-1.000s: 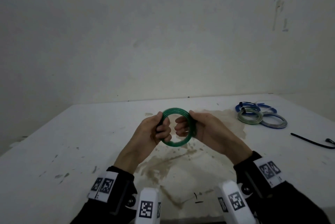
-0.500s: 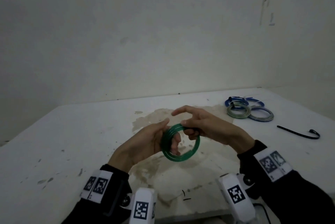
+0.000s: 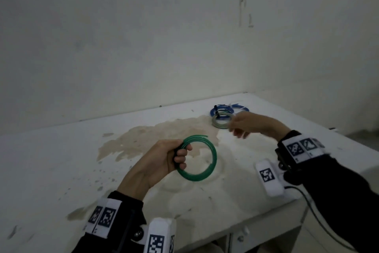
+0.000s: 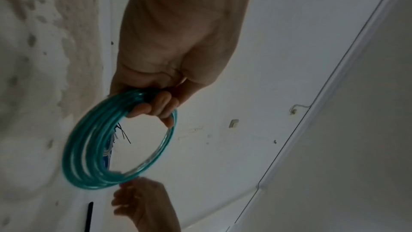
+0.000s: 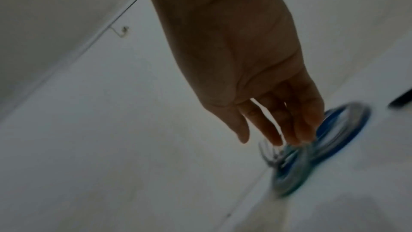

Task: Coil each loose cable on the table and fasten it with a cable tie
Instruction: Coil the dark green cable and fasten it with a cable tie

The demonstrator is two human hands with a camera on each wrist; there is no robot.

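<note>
Green cable coil [image 3: 202, 162] held above table [image 3: 61, 160], near its stained patch. Left hand [image 3: 164, 158] grips coil's left side, fingers curled. Right hand [image 3: 249, 124] loosely spread, empty, beyond coil. Cable looks light, springy; best pinched across all loops.

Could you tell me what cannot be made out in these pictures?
- Whether the green coil is tied yet: the left hand covers that stretch in the head and left wrist views.
- What the right hand reaches for: right wrist view, motion blur.
- Ties on the far coils: head view, too small.
</note>
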